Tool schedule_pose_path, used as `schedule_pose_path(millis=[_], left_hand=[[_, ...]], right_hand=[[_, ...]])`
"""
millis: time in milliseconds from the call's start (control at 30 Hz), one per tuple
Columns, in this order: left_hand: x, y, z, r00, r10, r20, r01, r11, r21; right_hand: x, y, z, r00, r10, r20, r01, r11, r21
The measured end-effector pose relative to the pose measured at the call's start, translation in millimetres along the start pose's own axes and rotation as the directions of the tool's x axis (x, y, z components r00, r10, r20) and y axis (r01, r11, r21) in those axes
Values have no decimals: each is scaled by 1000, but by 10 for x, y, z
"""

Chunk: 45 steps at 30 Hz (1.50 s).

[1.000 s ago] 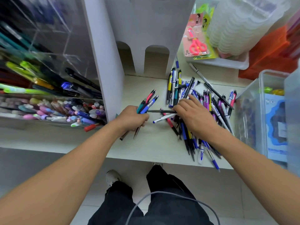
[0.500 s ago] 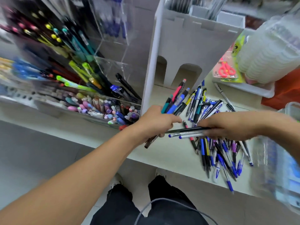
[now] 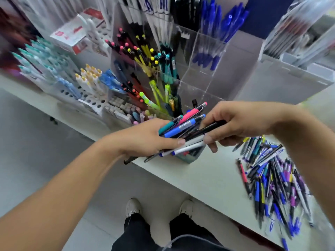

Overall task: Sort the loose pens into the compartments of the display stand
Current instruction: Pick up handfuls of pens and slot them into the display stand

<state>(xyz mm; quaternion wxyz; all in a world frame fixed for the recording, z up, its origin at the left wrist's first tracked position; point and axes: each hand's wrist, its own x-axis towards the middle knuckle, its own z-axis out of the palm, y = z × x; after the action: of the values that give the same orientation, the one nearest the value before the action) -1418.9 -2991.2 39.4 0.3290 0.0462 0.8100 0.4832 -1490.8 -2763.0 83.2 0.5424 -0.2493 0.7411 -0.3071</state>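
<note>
Left hand (image 3: 145, 137): fingers curled round a bundle of pens (image 3: 181, 126), held above the bench (image 3: 208, 176) edge; right hand (image 3: 233, 122): fingers pinching black and white pens (image 3: 195, 140) against that bundle; loose pens (image 3: 272, 180) heaped on the bench at right; display stand (image 3: 204, 57) behind the hands, compartments part-filled.

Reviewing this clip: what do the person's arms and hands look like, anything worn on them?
Both forearms are bare, with no sleeves in view. The left hand and right hand wear no gloves, and no rings, watch or bracelets are visible. No markings show.
</note>
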Motion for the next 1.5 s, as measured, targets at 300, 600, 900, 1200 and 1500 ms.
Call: schedule_pose_path(millis=[300, 600, 900, 1200, 1500], left_hand=[[78, -142, -205, 976, -11, -219, -56, 954, -295], [233, -56, -365, 934, 100, -344, -253, 863, -437], [167, 1, -699, 830, -54, -556, -394, 649, -651], [172, 65, -814, 849, -32, -527, -423, 558, -714], [165, 84, -839, 901, -37, -432, -362, 485, -796]], right_hand=[[68, -230, -137, 922, 60, -382, 40, 968, 247], [-316, -327, -373, 653, -9, -757, 153, 981, 121], [-78, -1243, -830, 265, -458, -849, -146, 851, -505], [515, -1768, -1086, 464, -388, -796, -277, 790, -547], [561, -1777, -1198, 557, -348, -754, -279, 777, -564]])
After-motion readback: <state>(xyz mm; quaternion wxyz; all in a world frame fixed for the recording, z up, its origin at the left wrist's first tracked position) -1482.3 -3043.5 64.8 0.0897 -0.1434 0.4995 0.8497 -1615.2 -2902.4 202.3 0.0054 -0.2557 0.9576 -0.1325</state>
